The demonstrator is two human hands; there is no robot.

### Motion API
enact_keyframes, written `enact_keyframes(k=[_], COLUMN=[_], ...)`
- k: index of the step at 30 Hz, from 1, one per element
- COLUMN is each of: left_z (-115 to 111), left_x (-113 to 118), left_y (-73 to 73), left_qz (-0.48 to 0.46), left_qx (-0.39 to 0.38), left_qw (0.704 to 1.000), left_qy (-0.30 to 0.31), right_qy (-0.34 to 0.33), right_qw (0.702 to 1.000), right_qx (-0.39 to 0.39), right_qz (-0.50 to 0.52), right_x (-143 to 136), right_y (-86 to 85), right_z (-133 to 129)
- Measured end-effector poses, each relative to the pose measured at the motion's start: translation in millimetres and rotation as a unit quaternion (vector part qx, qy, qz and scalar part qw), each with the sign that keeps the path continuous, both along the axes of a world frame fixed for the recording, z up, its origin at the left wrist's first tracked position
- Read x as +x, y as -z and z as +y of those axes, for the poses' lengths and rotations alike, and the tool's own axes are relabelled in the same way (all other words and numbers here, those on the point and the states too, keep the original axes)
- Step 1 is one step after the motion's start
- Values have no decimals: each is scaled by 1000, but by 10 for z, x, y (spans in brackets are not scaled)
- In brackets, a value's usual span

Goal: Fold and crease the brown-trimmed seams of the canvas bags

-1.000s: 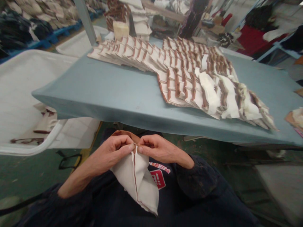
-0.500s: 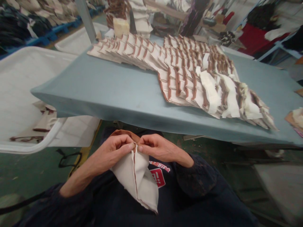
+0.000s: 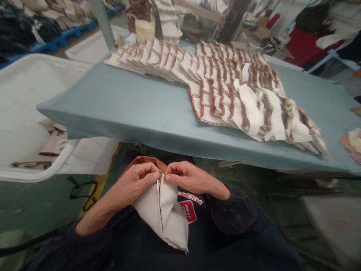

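Table [image 3: 126,101] covered in part by pale, brown-edged stacks [image 3: 208,96]. Pale cloth [image 3: 173,210] held up at near side of table, apart from it — brown-lined seam [image 3: 160,199] run down its front. Cloth pinched at top by left hand [image 3: 139,177], fingers [image 3: 145,166] curled; pinched likewise by right hand [image 3: 187,176] — hands close together.

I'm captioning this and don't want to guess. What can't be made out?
Head view:
Some fingers of left hand and right hand: behind nearer fingers.
Underside of white cloth: hidden by its upper face.
Left part of red badge: covered by cloth.
White bin: cut off by left edge.
Dark shape at back: blurred, cut by top edge.
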State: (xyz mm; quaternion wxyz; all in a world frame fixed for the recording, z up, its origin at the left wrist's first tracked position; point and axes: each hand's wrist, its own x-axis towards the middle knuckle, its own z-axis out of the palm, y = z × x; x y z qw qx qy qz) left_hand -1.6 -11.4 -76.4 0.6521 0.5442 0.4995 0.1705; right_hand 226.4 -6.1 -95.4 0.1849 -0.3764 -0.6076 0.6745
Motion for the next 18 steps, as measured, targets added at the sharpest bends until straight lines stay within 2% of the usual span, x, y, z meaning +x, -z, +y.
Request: enact_keyframes(k=[18], left_z=[-15], left_x=[25], left_y=[13], left_qz=[-1], left_qx=[-17], left_qw=[1000], left_qy=[-5], right_qy=[1], right_qw=[999], right_qx=[-28], right_qz=[20], right_x=[2], right_y=[9], right_z=[-28])
